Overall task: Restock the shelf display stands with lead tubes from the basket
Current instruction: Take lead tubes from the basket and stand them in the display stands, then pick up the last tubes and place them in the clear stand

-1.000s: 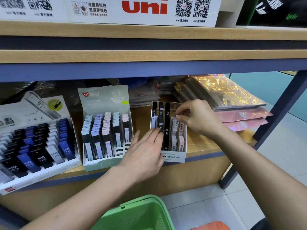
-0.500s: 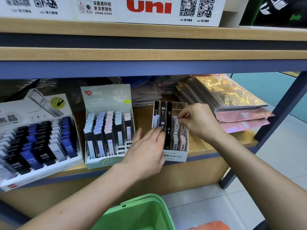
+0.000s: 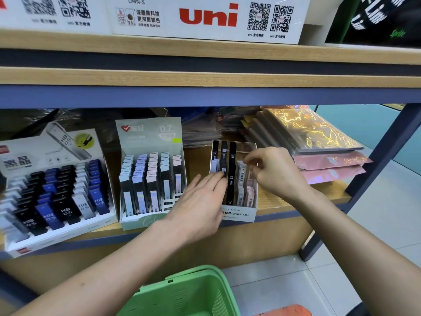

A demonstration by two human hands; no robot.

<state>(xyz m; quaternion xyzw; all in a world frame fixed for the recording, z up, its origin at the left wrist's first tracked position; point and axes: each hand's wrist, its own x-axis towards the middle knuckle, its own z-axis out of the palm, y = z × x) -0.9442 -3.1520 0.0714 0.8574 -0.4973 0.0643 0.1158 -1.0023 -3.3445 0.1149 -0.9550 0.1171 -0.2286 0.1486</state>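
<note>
Right now two bare hands reach into a small white display box (image 3: 239, 214) on the wooden shelf (image 3: 296, 199); the box has "graph MG" printed on its front; it holds black lead tubes (image 3: 232, 165) on its left side and pale pink ones (image 3: 241, 195) on its right side, all standing in rows.

The left hand (image 3: 200, 201) lies flat with its fingers straight and close together; the fingertips (image 3: 219, 176) touch the black tubes at the left side of the box; it grips nothing.

The right hand (image 3: 275, 172) hovers over the right side of the box with its fingers bent; its thumb and first finger are pressed together just above the pink tubes; I cannot tell if they pinch a tube, because the spot is small and blurry.

Left of the small box stands a pale green box (image 3: 150, 179) marked 0.7, full of tubes with pastel caps; further left is a wide white box (image 3: 52, 197) with blue, black and grey tubes marked HB 0.5.

A stack of shiny gold and pink packets (image 3: 319, 142) lies on the shelf to the right; a white sign with the red word "uni" (image 3: 208, 15) sits on the shelf above; a green basket (image 3: 189, 295) shows at the bottom edge, below the arms.
</note>
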